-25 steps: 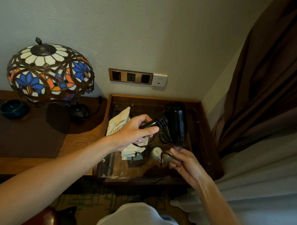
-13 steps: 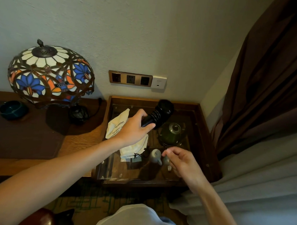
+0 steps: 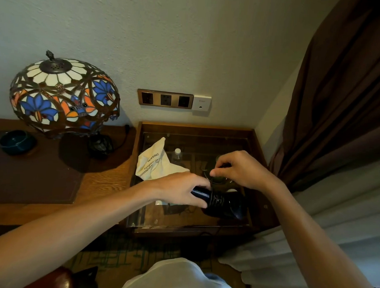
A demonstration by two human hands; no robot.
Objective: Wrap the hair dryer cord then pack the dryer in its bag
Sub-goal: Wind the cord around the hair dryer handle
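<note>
Left hand (image 3: 183,192) palm down, fingers closed round dryer (image 3: 220,202) handle. Dryer over glass-topped table (image 3: 258,146), long axis 9-to-3, body toward 3. Right hand (image 3: 237,170) at dryer's 12, fingertips pinching cord (image 3: 207,176). Bag (image 3: 156,162) at 10, flat on glass.

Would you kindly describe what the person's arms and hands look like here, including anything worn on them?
Both forearms are bare as far as the frame shows: no sleeves, and no watch or bracelet on either wrist. The left hand and right hand wear no gloves, and no rings are visible on the fingers in view. A light-coloured garment shows at the bottom edge.
</note>
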